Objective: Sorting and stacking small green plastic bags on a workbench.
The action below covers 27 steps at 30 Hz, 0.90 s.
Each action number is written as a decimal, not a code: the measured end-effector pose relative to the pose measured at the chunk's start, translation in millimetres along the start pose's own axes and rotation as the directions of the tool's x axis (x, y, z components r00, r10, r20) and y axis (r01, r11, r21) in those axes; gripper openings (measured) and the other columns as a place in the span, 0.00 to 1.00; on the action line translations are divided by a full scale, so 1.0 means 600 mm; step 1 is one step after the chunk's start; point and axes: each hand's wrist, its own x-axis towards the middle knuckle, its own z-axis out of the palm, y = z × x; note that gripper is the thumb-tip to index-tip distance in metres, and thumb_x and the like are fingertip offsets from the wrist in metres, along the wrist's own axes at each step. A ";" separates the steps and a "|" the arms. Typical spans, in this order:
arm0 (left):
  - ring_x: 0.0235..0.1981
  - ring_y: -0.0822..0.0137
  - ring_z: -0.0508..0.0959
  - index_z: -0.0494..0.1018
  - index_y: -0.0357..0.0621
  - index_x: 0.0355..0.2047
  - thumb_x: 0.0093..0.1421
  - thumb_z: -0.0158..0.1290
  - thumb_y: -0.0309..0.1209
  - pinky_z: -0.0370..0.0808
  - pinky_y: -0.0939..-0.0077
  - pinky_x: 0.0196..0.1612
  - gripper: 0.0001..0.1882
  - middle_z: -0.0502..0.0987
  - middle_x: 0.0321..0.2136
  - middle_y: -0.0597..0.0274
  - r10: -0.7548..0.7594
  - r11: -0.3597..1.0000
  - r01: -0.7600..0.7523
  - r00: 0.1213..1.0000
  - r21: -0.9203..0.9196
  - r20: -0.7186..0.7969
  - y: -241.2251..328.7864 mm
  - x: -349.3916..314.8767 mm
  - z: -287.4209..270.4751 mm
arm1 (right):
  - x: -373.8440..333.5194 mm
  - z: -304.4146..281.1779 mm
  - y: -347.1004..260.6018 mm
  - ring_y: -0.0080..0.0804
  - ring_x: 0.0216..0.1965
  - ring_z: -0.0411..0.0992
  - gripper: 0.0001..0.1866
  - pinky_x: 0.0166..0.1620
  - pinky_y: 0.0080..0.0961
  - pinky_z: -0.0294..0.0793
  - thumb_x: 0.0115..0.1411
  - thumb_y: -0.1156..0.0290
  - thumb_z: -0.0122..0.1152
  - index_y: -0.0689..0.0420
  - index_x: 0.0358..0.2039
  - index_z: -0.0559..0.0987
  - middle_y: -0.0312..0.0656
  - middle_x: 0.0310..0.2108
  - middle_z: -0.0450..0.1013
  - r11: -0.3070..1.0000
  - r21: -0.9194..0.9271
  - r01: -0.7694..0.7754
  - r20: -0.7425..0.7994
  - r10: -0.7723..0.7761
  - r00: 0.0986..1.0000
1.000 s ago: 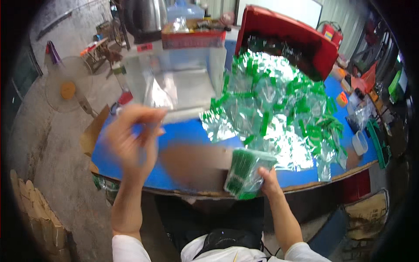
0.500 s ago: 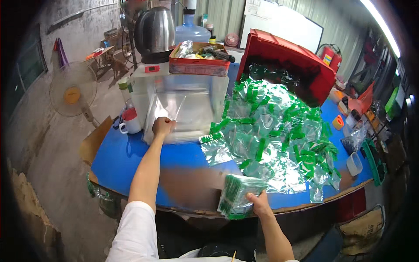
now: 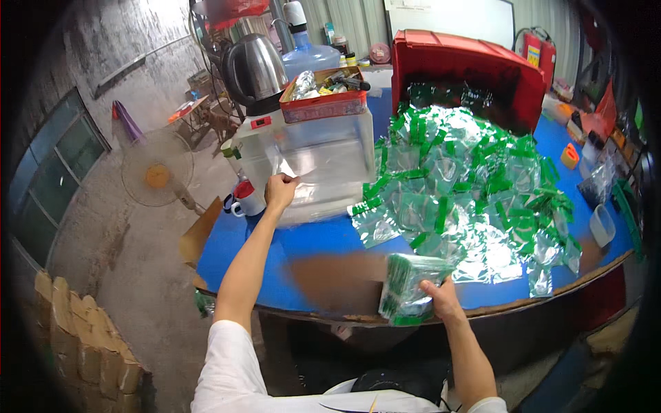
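Observation:
My left hand reaches to the left side of a stack of large clear plastic bags, its fingers pinched at the film. The bags lie before a pale box-like stand. In my right hand is a thick bundle of small clear packets with green edges, gripped by its right side over the table's front edge. Beyond that bundle spreads a large heap of similar loose packets, spilling from a tipped red bin.
The blue table has a worn brown patch. A mug stands left of the bags. On the stand are a tin of odds and ends and a steel kettle. An orange tape piece and clear tub lie right. A fan stands left.
My view has turned, so the scene sits farther right and tilted. My left hand stays by the bags' left side, fingers pinched; my right hand keeps its hold on the packet bundle.

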 end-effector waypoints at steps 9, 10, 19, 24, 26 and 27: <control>0.23 0.64 0.78 0.80 0.38 0.25 0.53 0.66 0.38 0.73 0.69 0.29 0.14 0.79 0.20 0.57 0.200 0.978 -0.207 0.969 0.029 0.145 0.003 -0.311 -0.052 | 0.019 -0.016 0.003 0.34 0.50 0.72 0.40 0.54 0.34 0.73 0.49 0.60 0.75 0.65 0.58 0.67 0.45 0.49 0.72 0.998 0.033 0.051 0.087 -0.054 0.995; 0.29 0.59 0.79 0.81 0.41 0.26 0.52 0.67 0.39 0.74 0.67 0.34 0.14 0.79 0.26 0.58 0.152 0.977 -0.176 0.972 0.124 0.177 0.014 -0.338 -0.045 | 0.018 -0.014 0.009 0.33 0.49 0.72 0.40 0.53 0.33 0.72 0.49 0.60 0.75 0.65 0.57 0.67 0.45 0.49 0.72 0.996 0.078 0.050 0.054 -0.055 0.997; 0.33 0.64 0.77 0.83 0.44 0.35 0.53 0.65 0.36 0.73 0.71 0.38 0.12 0.76 0.31 0.61 0.407 0.913 -0.342 0.814 -0.224 0.415 0.006 -0.312 0.001 | 0.012 -0.011 0.008 0.28 0.43 0.74 0.32 0.47 0.28 0.76 0.54 0.61 0.72 0.63 0.54 0.70 0.40 0.44 0.74 0.970 0.238 0.046 0.066 -0.064 0.996; 0.29 0.68 0.77 0.83 0.43 0.33 0.54 0.64 0.35 0.73 0.73 0.35 0.10 0.78 0.28 0.62 0.332 0.932 -0.239 0.865 -0.274 0.377 -0.032 -0.296 0.024 | 0.002 -0.002 -0.003 0.27 0.43 0.74 0.30 0.48 0.28 0.75 0.55 0.62 0.71 0.62 0.54 0.72 0.40 0.44 0.74 0.964 0.265 0.010 0.063 -0.028 0.998; 0.29 0.68 0.77 0.83 0.43 0.33 0.54 0.65 0.35 0.73 0.73 0.34 0.10 0.78 0.28 0.63 0.329 0.931 -0.235 0.872 -0.277 0.364 -0.027 -0.298 0.026 | 0.005 -0.006 -0.002 0.27 0.43 0.74 0.30 0.48 0.28 0.75 0.55 0.62 0.72 0.63 0.54 0.71 0.39 0.44 0.75 0.964 0.263 0.021 0.070 -0.041 0.997; 0.29 0.66 0.78 0.83 0.43 0.32 0.55 0.64 0.35 0.73 0.72 0.34 0.09 0.78 0.28 0.62 0.360 0.929 -0.292 0.858 -0.228 0.366 -0.010 -0.304 0.021 | 0.006 -0.011 0.000 0.26 0.43 0.74 0.30 0.48 0.28 0.75 0.55 0.62 0.72 0.63 0.54 0.71 0.39 0.44 0.75 0.965 0.259 0.028 0.079 -0.050 0.996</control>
